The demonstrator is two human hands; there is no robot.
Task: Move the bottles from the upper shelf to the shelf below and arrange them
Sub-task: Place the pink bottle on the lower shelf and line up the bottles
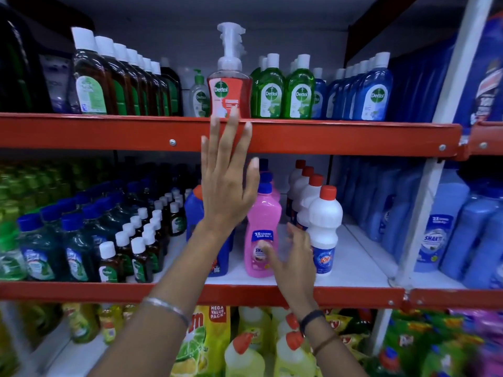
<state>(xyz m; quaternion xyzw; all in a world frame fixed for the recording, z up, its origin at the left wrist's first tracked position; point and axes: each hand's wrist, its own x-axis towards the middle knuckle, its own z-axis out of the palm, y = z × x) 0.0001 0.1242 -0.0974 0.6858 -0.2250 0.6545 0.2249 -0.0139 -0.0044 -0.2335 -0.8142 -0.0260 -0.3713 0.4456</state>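
head | left hand fingers apart just below red pump bottle | right hand empty, spread

Red steel shelf rails run across a shop rack with white shelf boards, a pale back panel behind, a grey-white upright post at right, bright even lighting.
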